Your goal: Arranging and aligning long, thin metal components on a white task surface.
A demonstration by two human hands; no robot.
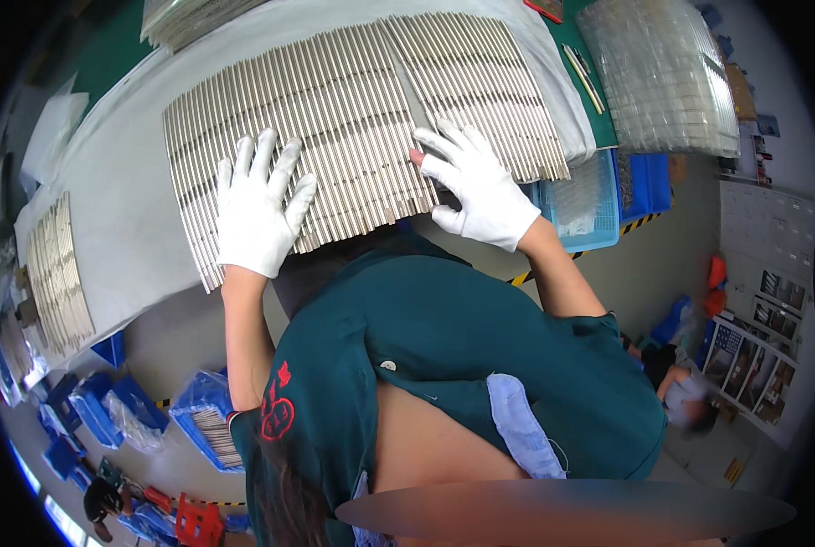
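Note:
Many slim silvery metal rods [335,118] lie side by side in a wide row on a white-covered table. A narrow wedge-shaped gap splits off a second group of rods [480,77] on the right. My left hand [260,205], in a white glove, rests flat with fingers spread on the left part of the row. My right hand [476,190], gloved too with one fingertip bare, lies spread over the near end of the gap, touching rods beside it. Neither hand is closed around a rod.
Another batch of rods [56,273] lies at the table's left end. Clear plastic-wrapped packs [658,77] stand at the far right. A light blue basket [599,239] and blue bins [644,182] sit below the right edge. A blue crate [181,410] stands on the floor at left.

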